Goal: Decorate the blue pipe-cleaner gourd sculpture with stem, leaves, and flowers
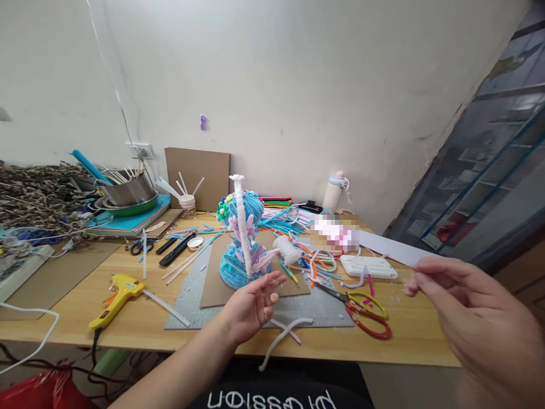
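My left hand (254,309) is palm up in front of the craft figure, its fingers loosely bent and apart, with nothing plainly held in them. A small yellowish spot shows at one fingertip. Just behind it stands the figure (238,267), made of fuzzy blue and pink pipe cleaners with coloured flowers. A white wrapped rod (242,227) with a pale flower on top rises before the figure. On the right, my right hand (481,318) is raised with thumb and fingers pinched together. Whatever it may hold is too small to make out.
A yellow glue gun (117,301) lies at the left. Red-and-yellow-handled scissors (366,312) rest right of the grey mat (183,309). A thread spool (287,250), loose pipe cleaners (285,335), a white case (368,267) and a bottle (334,193) stand or lie around.
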The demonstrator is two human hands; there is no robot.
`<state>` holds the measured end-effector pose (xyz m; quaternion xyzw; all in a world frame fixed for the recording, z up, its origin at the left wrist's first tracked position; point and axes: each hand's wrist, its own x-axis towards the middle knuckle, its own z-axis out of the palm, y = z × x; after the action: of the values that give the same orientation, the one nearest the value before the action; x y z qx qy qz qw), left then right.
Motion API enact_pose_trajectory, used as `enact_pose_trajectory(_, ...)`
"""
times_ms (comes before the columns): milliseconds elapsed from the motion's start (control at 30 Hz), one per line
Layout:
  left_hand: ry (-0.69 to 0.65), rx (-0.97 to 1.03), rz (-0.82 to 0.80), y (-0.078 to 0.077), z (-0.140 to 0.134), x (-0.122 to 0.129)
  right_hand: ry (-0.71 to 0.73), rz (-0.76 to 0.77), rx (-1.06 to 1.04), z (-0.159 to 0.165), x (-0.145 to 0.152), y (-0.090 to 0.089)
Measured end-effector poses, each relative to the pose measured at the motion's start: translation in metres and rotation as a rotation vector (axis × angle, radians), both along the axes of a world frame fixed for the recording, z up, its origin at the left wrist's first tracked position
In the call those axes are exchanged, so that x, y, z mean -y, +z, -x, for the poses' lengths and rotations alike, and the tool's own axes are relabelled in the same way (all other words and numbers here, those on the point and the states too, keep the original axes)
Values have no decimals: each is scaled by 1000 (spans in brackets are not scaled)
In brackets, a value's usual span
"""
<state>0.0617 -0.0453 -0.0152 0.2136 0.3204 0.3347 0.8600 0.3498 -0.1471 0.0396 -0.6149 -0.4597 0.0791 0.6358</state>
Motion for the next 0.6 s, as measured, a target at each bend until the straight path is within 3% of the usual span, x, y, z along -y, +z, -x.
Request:
enact_pose_trajectory(167,-61,-78,-117,-1,-4,8,205,175,187,17,-34,-12)
enact_pose_trajectory(233,-93,-48,-122,4,-6,10,244,151,381,29,-48,-22)
enact_pose_trajectory(300,-108,-3,-124,12,-7,10,281,77,435,50,-59,-33)
enact_pose_trajectory(500,-110,104,-156,25,-6,8,907,327,-243,119,-63,-59)
enact_pose_trajectory(600,-75,47,-193,23,1,8,1010,449,-354,127,-61,-60)
